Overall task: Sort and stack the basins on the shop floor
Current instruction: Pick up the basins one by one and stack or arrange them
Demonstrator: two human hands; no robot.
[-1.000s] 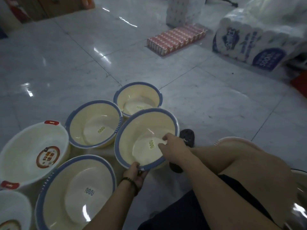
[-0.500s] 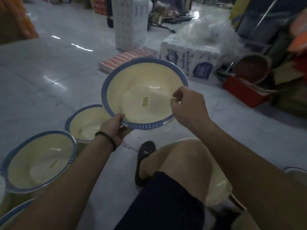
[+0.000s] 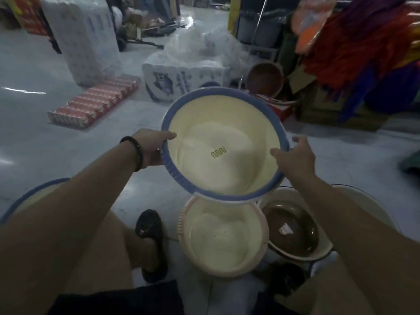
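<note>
I hold a cream basin with a blue rim (image 3: 223, 146) in the air, tilted toward me. My left hand (image 3: 151, 147) grips its left rim, thumb over the edge. My right hand (image 3: 295, 155) clasps the right rim, fingers behind it. Directly below stands a cream basin with a pink rim (image 3: 221, 237) on the floor. To its right lies a dark brown basin (image 3: 293, 230) nested in a pale basin (image 3: 363, 201). Another blue-rimmed basin (image 3: 34, 194) shows at the left, partly hidden by my left arm.
My knees and a black shoe (image 3: 151, 242) are below the held basin. A flat pack of red cartons (image 3: 95, 102), wrapped tissue bundles (image 3: 181, 81), a tall wrapped stack (image 3: 84, 37) and a brown basin (image 3: 264, 79) stand ahead. Colourful goods (image 3: 354, 53) crowd the right.
Both hands lifted the blue-rimmed basin off the floor group and carried it right, over the pink-rimmed basin. My view swung right with it.
</note>
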